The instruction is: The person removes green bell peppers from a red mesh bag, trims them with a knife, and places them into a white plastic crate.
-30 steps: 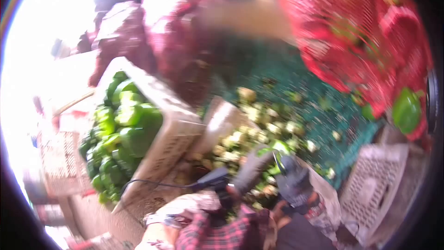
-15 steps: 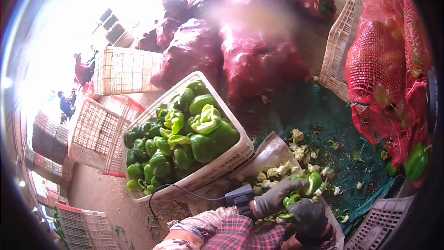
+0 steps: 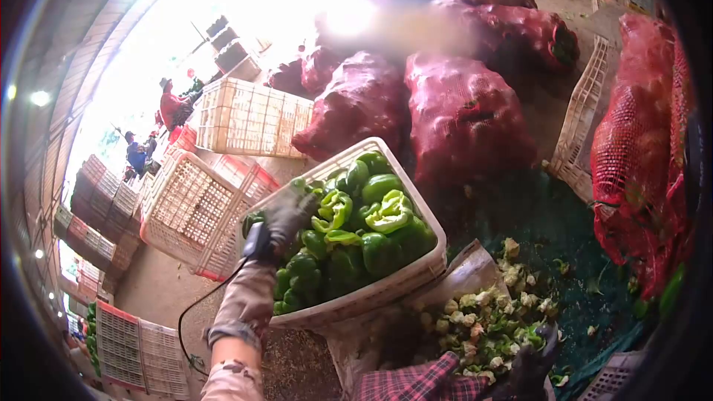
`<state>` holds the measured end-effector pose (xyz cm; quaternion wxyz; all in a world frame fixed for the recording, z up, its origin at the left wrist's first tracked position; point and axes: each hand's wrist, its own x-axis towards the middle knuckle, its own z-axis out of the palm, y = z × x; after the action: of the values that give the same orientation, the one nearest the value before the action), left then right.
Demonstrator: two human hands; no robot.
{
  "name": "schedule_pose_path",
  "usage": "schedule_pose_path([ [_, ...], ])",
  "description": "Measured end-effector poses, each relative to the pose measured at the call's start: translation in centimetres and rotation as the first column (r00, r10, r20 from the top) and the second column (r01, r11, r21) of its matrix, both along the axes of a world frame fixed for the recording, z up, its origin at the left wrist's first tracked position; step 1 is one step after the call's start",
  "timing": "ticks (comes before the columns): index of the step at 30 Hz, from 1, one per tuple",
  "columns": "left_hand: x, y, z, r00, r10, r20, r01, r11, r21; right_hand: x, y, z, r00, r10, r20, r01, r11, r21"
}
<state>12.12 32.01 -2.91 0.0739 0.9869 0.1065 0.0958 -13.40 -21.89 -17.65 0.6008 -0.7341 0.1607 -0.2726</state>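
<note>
Peppers [image 3: 382, 254] are noted mostly to the right of the left hand [image 3: 288, 221] — the nearer one; right hand [image 3: 529, 365] well apart. Grip of either cannot be told.

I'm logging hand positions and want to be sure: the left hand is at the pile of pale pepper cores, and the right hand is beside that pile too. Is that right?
Not quite: in the head view, the left hand is over the white crate of green peppers. The right hand is beside the pile of pale pepper cores.
</note>
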Motion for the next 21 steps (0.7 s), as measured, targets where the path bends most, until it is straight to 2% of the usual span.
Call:
schedule_pose_path([
  [1,0.4,2.0,-5.3,0.985,0.067,-0.156,-0.044,0.988,0.146,-0.6,-0.2,2.6,0.978,0.129,-0.161,-0.085,0.963,0.256],
  [2,0.7,2.3,-5.9,0.964,0.002,-0.264,0.062,0.97,0.234,-1.1,-0.3,5.2,0.914,0.26,-0.311,-0.084,0.872,0.483],
  [3,1.1,3.2,-6.1,0.929,-0.054,-0.365,0.176,0.935,0.309,-0.7,-0.6,1.0,0.976,0.083,-0.199,-0.057,0.989,0.135],
  [4,1.9,5.3,-8.3,0.941,-0.022,-0.337,0.134,0.94,0.312,-0.7,-0.7,1.8,0.96,0.129,-0.247,-0.096,0.985,0.14],
  [5,1.3,4.3,-7.0,0.96,-0.058,-0.276,0.138,0.95,0.28,0.0,-0.2,2.9,0.942,0.177,-0.286,-0.135,0.978,0.159],
  [6,1.5,6.5,-6.5,0.914,-0.314,-0.256,0.38,0.884,0.272,1.0,0.5,3.7,0.951,0.216,-0.221,-0.18,0.969,0.171],
  [7,1.9,8.5,-6.4,0.793,-0.561,-0.238,0.608,0.752,0.256,1.5,0.9,4.6,0.956,0.241,-0.167,-0.212,0.962,0.173],
  [8,1.5,6.6,-3.6,0.807,-0.531,-0.259,0.575,0.805,0.143,1.6,0.8,5.5,0.962,0.241,-0.131,-0.218,0.962,0.167],
  [9,0.3,2.5,0.1,0.857,-0.471,-0.21,0.477,0.878,-0.024,1.9,0.4,5.9,0.929,0.32,-0.183,-0.286,0.939,0.19],
  [10,-1.0,-1.9,3.0,0.892,-0.434,-0.124,0.394,0.884,-0.251,1.9,-0.1,6.1,0.904,0.364,-0.225,-0.305,0.917,0.256],
  [11,-2.6,-6.9,5.2,0.91,-0.414,0.007,0.371,0.809,-0.455,1.7,-0.6,6.0,0.868,0.434,-0.241,-0.325,0.864,0.385],
  [12,-4.2,-10.9,6.4,0.896,-0.431,0.104,0.378,0.622,-0.685,1.0,-1.1,5.9,0.837,0.496,-0.229,-0.315,0.781,0.54],
  [13,-6.6,-18.3,7.7,0.835,-0.369,0.408,0.512,0.793,-0.331,0.4,-1.4,5.8,0.81,0.555,-0.19,-0.296,0.666,0.685],
  [14,-9.0,-23.8,8.0,0.934,-0.221,0.28,0.357,0.553,-0.753,1.2,-1.5,6.5,0.821,0.568,-0.051,-0.325,0.539,0.777],
  [15,-10.2,-24.8,5.8,0.933,-0.353,0.063,0.163,0.261,-0.952,1.9,-1.5,7.4,0.822,0.563,0.083,-0.354,0.393,0.849],
  [16,-11.6,-31.1,6.4,0.769,-0.637,0.041,0.476,0.53,-0.701,2.0,-1.4,7.2,0.837,0.536,0.111,-0.359,0.383,0.851],
  [17,-12.3,-32.5,3.4,0.718,-0.691,-0.082,0.271,0.386,-0.882,2.2,-1.2,7.3,0.842,0.529,0.105,-0.35,0.386,0.854],
  [19,-13.7,-36.7,-1.8,0.506,-0.822,-0.262,-0.041,0.28,-0.959,2.0,-0.6,5.9,0.853,0.516,0.079,-0.344,0.441,0.829],
  [20,-14.2,-39.0,-3.8,0.485,-0.864,-0.138,-0.103,0.1,-0.99,1.9,-0.3,4.7,0.864,0.499,0.058,-0.338,0.491,0.803],
  [21,-14.6,-41.5,-4.4,0.568,-0.783,-0.254,-0.287,0.101,-0.953,1.7,-0.3,3.5,0.884,0.465,0.038,-0.323,0.551,0.77],
])
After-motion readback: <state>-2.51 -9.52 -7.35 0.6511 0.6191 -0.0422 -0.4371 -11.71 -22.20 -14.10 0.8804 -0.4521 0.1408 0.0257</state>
